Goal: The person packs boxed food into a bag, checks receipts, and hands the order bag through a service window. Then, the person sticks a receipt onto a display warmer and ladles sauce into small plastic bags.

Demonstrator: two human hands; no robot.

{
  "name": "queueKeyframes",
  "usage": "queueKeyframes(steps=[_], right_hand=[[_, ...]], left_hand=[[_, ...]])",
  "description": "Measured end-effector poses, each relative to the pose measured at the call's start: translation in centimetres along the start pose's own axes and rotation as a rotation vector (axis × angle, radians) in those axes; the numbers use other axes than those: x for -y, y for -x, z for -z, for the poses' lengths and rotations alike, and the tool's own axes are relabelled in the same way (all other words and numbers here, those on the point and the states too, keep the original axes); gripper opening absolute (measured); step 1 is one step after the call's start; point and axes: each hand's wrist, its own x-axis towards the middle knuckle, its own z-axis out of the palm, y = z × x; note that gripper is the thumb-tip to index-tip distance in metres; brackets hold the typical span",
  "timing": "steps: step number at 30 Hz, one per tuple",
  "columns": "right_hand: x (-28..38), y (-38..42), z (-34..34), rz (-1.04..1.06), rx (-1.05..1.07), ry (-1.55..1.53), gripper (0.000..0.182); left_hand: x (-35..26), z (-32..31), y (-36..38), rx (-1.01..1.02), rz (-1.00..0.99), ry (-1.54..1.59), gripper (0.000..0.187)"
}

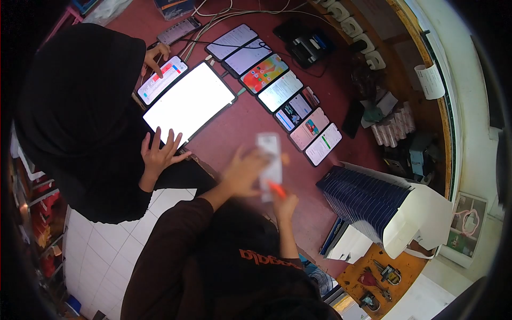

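Observation:
A pale, flat, phone-shaped item (271, 160) is in front of me over the red tabletop, smeared by motion. My left hand (245, 172) grips it from the left side, fingers across its face. My right hand (285, 205) is closed around a slim orange object (277, 189) at the item's lower end. Blur hides what kind of tool or pen this is. Beyond my hands, several lit phones (280, 90) lie in a slanting row, the closest being a phone with a white and green screen (323, 144).
On my left, a person in black has one hand (162, 154) at a bright tablet (189, 104) and the other at a phone (161, 80). A stack of dark blue boxes (365, 202) stands at right. Cables (213, 21) and a black device (306, 45) lie farther back.

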Motion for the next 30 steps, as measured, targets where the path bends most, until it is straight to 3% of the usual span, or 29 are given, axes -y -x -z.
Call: queueKeyframes(steps=[5,8,10,14,16,24,26,30], right_hand=[[-0.1,-0.4,1.3,-0.076,-0.157,-0.056,0.022],[-0.1,-0.2,1.4,-0.096,-0.128,-0.005,0.022],[0.0,0.0,1.3,-0.109,-0.114,-0.012,0.021],[0.2,0.0,1.4,-0.096,-0.094,0.018,0.019],[-0.7,-0.2,0.6,-0.081,-0.105,-0.013,0.019],[-0.4,0.3,0.1,0.001,-0.028,0.003,0.019],[-0.8,0.0,0.6,-0.058,-0.142,0.008,0.02],[-0.8,-0.1,1.1,-0.111,-0.138,-0.007,0.02]], left_hand=[[0.1,0.0,0.0,0.02,-0.003,-0.012,0.073],[0.1,0.2,-0.1,0.052,-0.013,-0.014,0.07],[0.1,-0.2,-0.1,-0.059,-0.022,0.048,0.068],[0.1,-0.3,-0.1,-0.096,-0.023,0.072,0.065],[0.1,0.0,-0.1,0.058,0.009,0.007,0.065],[-0.1,0.6,-0.3,0.073,0.016,0.015,0.066],[-0.1,0.7,-0.2,0.086,0.025,0.018,0.067],[0.1,0.1,0.0,0.053,0.012,0.039,0.069]])
